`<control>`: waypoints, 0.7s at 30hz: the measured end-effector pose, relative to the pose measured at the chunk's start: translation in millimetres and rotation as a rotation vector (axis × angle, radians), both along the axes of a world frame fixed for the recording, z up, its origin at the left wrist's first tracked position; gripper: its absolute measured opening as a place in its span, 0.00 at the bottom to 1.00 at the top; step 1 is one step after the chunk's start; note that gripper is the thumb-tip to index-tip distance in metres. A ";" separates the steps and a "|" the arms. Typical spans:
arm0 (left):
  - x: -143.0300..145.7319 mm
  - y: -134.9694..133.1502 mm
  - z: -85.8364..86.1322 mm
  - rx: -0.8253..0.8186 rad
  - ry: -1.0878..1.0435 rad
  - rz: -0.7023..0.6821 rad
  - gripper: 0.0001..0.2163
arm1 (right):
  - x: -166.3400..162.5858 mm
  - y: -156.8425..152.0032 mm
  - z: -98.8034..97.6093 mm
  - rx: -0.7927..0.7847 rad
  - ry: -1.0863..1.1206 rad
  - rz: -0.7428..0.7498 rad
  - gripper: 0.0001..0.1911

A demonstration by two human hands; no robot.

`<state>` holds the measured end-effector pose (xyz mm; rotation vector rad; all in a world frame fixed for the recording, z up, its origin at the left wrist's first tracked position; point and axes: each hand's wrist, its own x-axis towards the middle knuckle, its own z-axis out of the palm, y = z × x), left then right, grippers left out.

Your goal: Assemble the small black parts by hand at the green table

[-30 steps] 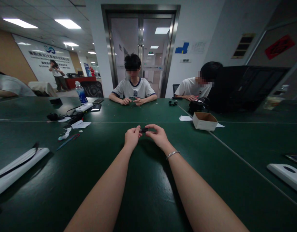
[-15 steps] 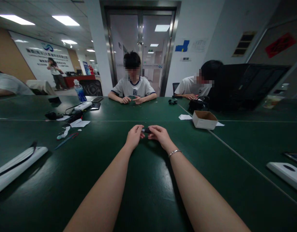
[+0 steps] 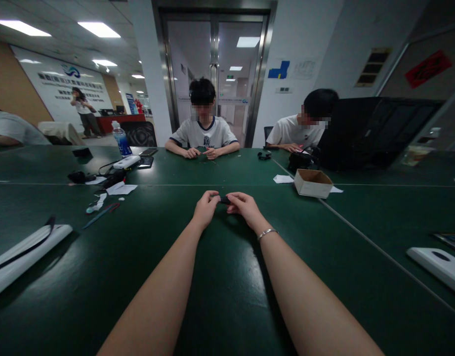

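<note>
Over the middle of the green table (image 3: 227, 277), both of my hands meet at a small dark rod-shaped object (image 3: 224, 200). My left hand (image 3: 206, 209) pinches its left end between thumb and fingers. At the other end my right hand (image 3: 244, 207), with a silver bracelet (image 3: 267, 233) at the wrist, grips it the same way. Only a short dark stretch shows between the fingertips; the ends are hidden, and its exact kind is unclear.
An open cardboard box (image 3: 313, 184) stands to the right beyond my hands. Papers (image 3: 122, 188), a blue pen-like item (image 3: 101, 216) and a white device (image 3: 30, 252) lie left. Another white device (image 3: 438, 264) is at far right. A co-worker (image 3: 203, 126) sits opposite.
The silver-grey section seen between my fingertips before no longer shows; only dark surface is visible there. My left fingertips have shifted slightly along the object. Both arms keep nearly the same place.
</note>
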<state>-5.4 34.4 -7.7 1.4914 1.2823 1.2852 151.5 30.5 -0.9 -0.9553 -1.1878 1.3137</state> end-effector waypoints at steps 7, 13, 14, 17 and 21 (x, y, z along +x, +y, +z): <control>-0.1 2.0 -3.4 0.010 -0.040 -0.050 0.10 | -0.1 -1.1 0.9 0.003 -0.011 0.014 0.06; -0.6 1.0 -4.9 0.065 -0.035 -0.061 0.15 | 0.3 -0.3 0.4 -0.001 -0.003 0.010 0.05; -0.7 0.8 -5.1 0.065 -0.042 -0.068 0.15 | 0.4 -0.1 0.3 0.000 0.000 0.009 0.05; -0.9 -0.8 -4.3 0.026 -0.017 -0.113 0.13 | 0.5 0.2 -0.1 0.004 -0.004 0.007 0.06; -0.5 -2.9 -2.3 0.063 0.024 -0.105 0.13 | 0.4 -0.3 -0.2 0.008 -0.010 0.007 0.07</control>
